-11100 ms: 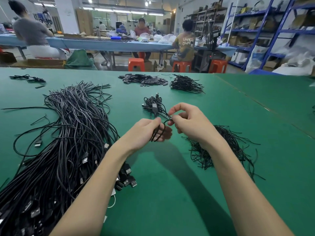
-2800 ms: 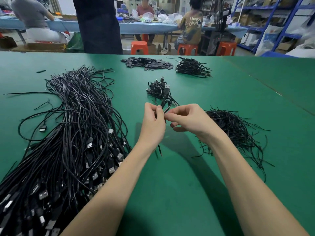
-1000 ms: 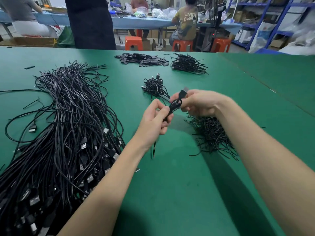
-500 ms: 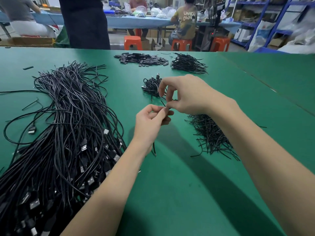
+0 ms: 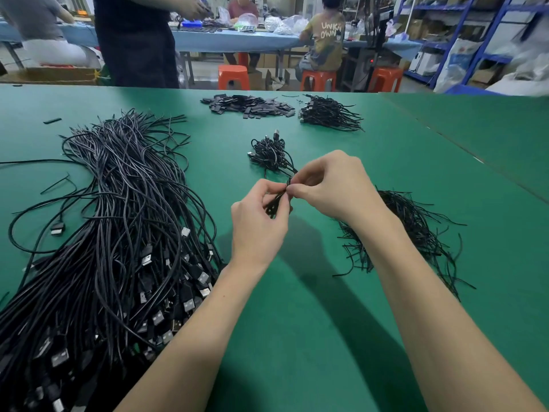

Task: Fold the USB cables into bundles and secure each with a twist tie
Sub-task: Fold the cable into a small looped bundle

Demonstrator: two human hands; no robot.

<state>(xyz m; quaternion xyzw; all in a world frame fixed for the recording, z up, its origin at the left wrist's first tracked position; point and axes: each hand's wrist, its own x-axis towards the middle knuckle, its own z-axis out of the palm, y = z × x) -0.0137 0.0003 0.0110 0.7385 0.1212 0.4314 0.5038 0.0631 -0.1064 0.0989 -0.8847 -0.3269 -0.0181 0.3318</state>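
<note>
My left hand (image 5: 258, 224) grips a folded black USB cable bundle (image 5: 274, 204) above the green table (image 5: 297, 322). My right hand (image 5: 332, 185) pinches a thin black twist tie (image 5: 288, 183) at the bundle's top, fingertips touching those of the left hand. A large heap of loose black USB cables (image 5: 113, 233) lies to the left. Just beyond my hands sits a small pile of tied bundles (image 5: 269, 154). Loose black twist ties (image 5: 413, 224) are spread under my right forearm.
At the far side of the table lie a pile of small flat black pieces (image 5: 246, 104) and a heap of short black cables (image 5: 326, 113). A person in dark clothes (image 5: 136, 40) stands at the far edge. Orange stools (image 5: 233, 77) and other workers are behind.
My right hand has come down from above the tied pile and closed its fingers on the tie at the bundle's top. The left hand stays on the bundle.
</note>
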